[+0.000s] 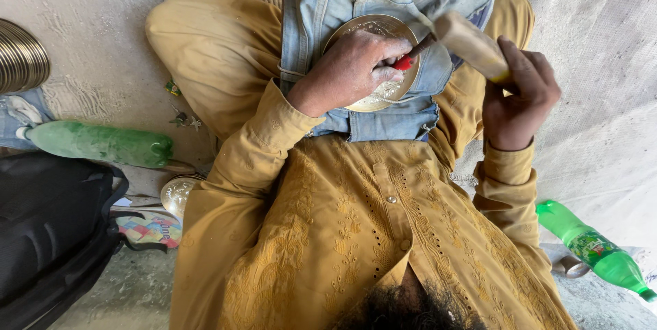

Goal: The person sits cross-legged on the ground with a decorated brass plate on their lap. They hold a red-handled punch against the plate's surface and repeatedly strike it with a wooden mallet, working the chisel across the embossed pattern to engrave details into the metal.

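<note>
Your left hand is clamped around a thin punch with a red collar. Its fingers press down on the round brass plate, which lies on the denim cloth across your lap, near the cloth's far edge. Your right hand is closed tight on the wooden mallet, and the mallet's head sits just above the punch's top end.

To strike well here, I judge you should keep the heel of your left hand planted on the plate so it cannot slide on the cloth. Hold the punch steady at one angle and use short, even taps from the wrist. Keep your fingertips below the red collar, clear of the mallet face.

Much is hidden. Your left hand covers most of the plate, so the punch tip and the spot it meets cannot be seen. The raised pattern shows only along the rim. The mallet's handle is buried in your right palm.

Beyond the cloth's left edge lie a green bottle, a black backpack and a stack of metal discs, the last cut off by the frame. A small shiny piece beside your sleeve is too hidden to tell.
</note>
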A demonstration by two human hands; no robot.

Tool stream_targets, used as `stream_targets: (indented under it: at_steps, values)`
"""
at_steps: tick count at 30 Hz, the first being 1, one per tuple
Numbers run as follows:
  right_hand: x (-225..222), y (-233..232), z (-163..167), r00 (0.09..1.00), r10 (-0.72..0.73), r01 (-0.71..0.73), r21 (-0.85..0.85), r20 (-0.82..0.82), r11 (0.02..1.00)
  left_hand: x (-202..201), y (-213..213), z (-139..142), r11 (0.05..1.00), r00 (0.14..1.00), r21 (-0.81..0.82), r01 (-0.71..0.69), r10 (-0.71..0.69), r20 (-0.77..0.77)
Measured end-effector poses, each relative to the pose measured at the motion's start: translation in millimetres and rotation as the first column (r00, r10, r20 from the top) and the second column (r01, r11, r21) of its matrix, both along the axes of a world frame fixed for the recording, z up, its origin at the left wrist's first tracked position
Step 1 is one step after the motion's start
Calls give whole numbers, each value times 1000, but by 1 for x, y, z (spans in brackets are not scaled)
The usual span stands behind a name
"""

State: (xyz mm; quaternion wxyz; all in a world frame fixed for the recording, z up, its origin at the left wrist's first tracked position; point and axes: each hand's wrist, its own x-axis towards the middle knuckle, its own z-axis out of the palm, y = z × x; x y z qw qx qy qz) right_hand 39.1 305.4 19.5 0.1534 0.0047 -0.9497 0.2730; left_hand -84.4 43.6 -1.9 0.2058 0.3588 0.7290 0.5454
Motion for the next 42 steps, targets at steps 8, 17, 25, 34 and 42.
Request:
stream_targets:
  at_steps: [8,17,25,34,42]
  values:
    - [11,8,-16,987,-116,149,-347,115,926,0,-1,-1,1000,999,-12,18,-19,-35]
    - [21,8,-23,991,-107,122,-214,81,969,0,-1,-3,999,998,12,33,-33,-49]
    - [28,7,-29,991,-103,119,-210,85,971,0,2,-6,995,996,-61,84,-86,-26]
    - [35,8,-36,991,-124,135,-393,54,910,-3,0,-5,996,992,5,90,-89,-91]
    - [39,2,-34,994,-87,88,-9,58,996,-4,2,-6,993,990,2,116,-116,-81]
